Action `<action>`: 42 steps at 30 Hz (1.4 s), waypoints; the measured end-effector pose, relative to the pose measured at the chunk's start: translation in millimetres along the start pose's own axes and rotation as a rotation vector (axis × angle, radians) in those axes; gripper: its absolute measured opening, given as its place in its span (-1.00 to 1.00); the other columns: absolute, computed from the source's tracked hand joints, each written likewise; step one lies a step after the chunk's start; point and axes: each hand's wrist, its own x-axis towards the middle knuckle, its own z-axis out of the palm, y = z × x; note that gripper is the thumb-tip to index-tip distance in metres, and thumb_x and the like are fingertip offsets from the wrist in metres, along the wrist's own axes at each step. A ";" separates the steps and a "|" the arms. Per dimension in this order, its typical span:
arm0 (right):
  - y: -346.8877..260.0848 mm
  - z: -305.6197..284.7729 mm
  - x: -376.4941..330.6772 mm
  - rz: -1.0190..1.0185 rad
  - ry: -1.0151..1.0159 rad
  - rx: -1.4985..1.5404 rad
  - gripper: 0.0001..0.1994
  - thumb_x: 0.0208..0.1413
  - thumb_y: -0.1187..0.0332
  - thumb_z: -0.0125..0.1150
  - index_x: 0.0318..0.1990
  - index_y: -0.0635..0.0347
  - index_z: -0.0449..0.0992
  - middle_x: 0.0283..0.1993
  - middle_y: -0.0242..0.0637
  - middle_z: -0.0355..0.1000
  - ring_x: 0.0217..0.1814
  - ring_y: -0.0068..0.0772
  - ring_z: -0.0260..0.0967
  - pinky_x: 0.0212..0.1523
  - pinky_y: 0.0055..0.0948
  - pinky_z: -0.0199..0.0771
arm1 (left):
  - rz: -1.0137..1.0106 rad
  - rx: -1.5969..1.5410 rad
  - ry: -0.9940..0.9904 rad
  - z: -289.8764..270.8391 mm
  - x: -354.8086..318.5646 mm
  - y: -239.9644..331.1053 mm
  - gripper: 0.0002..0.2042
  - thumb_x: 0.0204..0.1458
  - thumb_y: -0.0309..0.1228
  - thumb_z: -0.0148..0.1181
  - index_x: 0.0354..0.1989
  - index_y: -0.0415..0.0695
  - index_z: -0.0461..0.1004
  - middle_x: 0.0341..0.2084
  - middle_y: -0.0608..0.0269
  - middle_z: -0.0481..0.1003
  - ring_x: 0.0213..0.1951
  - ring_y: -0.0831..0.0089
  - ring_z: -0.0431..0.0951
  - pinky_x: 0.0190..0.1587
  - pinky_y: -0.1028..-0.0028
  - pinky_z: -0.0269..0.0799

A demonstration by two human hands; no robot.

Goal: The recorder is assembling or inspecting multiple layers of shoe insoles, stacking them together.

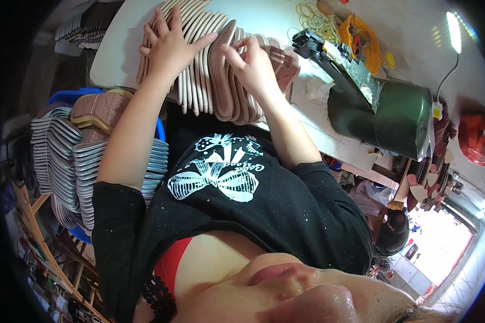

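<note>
A long row of shoe insoles (pixel 196 81) stands on edge, packed close, along the near edge of the white table. My left hand (pixel 170 48) lies over the left part of the row, fingers spread and thumb stretched toward the middle. Brown faces show on the insoles at the right part, where one brown insole (pixel 221 89) leans with its broad side toward me. At its upper part my right hand (pixel 256 67) has bent fingers and thumb closed loosely at the insoles' edges. Its fingertips are partly hidden among them.
A dark green cylinder (pixel 382 116) with a black arm-like machine part (pixel 339 62) stands right of the row. Behind lie a yellow basket (pixel 369 48) and tangled bands (pixel 315 21). Stacked insoles (pixel 64 153) fill a blue container (pixel 160 129) at my left. A lamp (pixel 454 32) shines at right.
</note>
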 end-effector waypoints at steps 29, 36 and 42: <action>45.3 38.7 -63.6 -0.190 0.063 0.148 0.03 0.04 0.03 0.27 0.29 0.70 -0.27 0.22 0.47 0.09 0.28 0.32 0.12 0.29 -0.11 0.12 | -0.379 -0.403 -0.283 -12.6 39.0 -35.9 0.30 -0.29 0.27 0.33 0.32 -0.53 -0.29 0.31 -0.44 -0.10 0.37 -0.10 -0.05 0.35 0.26 -0.02; 37.8 37.9 11.5 -0.062 -0.032 0.050 -0.07 -0.01 -0.09 0.26 0.24 0.58 0.02 0.10 0.22 0.29 0.19 0.15 0.26 0.16 0.02 0.27 | -0.373 -0.339 -0.364 -34.7 45.4 -51.9 0.19 -0.23 0.25 0.31 0.24 -0.63 -0.12 0.18 -0.46 0.15 0.24 -0.07 0.23 0.25 0.28 0.17; 24.2 21.4 50.3 0.057 -0.101 -0.062 -0.13 -0.12 -0.28 0.25 -0.01 0.51 0.31 -0.01 0.09 0.42 0.08 0.06 0.36 0.05 -0.01 0.37 | -0.580 -0.500 -0.442 -54.2 22.9 -38.7 0.08 -0.14 0.14 0.31 0.20 -0.63 -0.08 0.05 -0.32 0.31 -0.10 0.07 0.56 -0.22 0.20 0.58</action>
